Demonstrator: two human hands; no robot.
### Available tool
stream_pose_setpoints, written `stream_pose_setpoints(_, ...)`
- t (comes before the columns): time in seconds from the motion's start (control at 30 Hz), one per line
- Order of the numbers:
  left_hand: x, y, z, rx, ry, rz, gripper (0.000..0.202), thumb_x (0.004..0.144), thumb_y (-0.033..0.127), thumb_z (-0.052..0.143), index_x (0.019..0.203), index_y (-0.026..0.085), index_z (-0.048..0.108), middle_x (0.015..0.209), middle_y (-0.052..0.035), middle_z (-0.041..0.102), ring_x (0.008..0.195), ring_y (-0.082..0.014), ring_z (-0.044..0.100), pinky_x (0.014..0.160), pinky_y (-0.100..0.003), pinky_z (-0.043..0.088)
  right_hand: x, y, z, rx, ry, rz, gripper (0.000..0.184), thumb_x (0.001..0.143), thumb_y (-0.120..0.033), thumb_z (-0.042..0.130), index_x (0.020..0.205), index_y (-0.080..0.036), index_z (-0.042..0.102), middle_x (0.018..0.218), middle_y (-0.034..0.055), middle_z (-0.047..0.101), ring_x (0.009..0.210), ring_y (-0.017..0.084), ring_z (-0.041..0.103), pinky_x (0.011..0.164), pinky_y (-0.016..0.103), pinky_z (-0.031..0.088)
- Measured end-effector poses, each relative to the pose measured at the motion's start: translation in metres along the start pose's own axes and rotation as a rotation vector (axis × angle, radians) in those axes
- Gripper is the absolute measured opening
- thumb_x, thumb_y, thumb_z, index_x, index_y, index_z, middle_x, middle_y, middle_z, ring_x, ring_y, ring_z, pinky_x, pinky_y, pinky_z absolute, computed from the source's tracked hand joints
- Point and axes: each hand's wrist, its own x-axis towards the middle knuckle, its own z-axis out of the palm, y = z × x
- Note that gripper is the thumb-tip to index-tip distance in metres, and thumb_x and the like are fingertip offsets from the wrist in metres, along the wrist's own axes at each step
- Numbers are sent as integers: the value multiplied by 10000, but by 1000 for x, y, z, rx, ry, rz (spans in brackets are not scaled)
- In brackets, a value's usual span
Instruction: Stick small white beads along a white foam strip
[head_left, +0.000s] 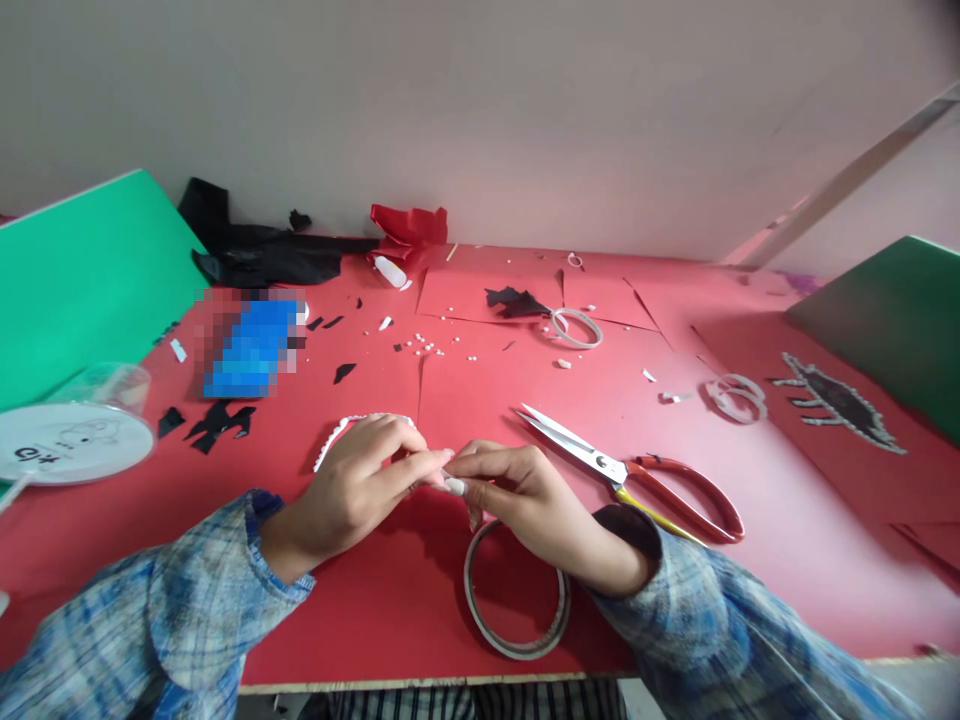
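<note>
A round white plastic lid (71, 440) at the table's left edge carries dark printed marks too small to read; no other writing shows. The left hand (352, 490) and right hand (517, 495) meet fingertip to fingertip over the red table (787, 560), pinching a small white piece (454, 485) between them. A white beaded strip (337, 432) curves behind the left hand; a grey tape ring (516, 590) lies under the right wrist; red-handled steel scissors (637, 470) lie just right.

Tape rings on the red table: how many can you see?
3. One tape ring below the right hand, one mid-table beside black scraps, one right of the scissors. Others may be hidden.
</note>
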Motion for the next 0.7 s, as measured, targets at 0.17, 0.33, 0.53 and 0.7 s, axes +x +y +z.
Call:
stream_pose_setpoints(0.17,4,3,-4,-50,-3,10,187,928,118,468,1017,196,613,768,9,624,697,-105,557,717,-264,472,-1,-3,1,83,-32,44,175,825,-326,644,850,-173,725,838,27,604,618,76,522,575,227,447)
stream_pose_setpoints(0.33,2,8,-2,26,-56,39,195,936,137,458,1039,181,618,752,13,640,690,-109,578,696,-261,464,-1,-1,-2,145,-24,65,192,825,-330,647,754,-156,686,753,2,570,587,68,507,583,233,426)
stream_pose_setpoints(0.53,2,5,-1,-59,52,-136,265,913,151,513,1150,204,618,686,27,527,620,-85,536,591,-204,467,2,-2,-7,106,-48,-1,175,851,-310,610,828,-160,698,777,0,549,585,64,507,598,240,425)
stream_pose_setpoints(0.7,5,-7,-10,-86,231,-209,374,876,143,576,1235,247,569,733,24,522,636,-82,525,599,-202,475,4,-1,-7,130,-31,23,165,841,-307,616,855,-164,697,766,-6,556,549,51,501,556,224,409)
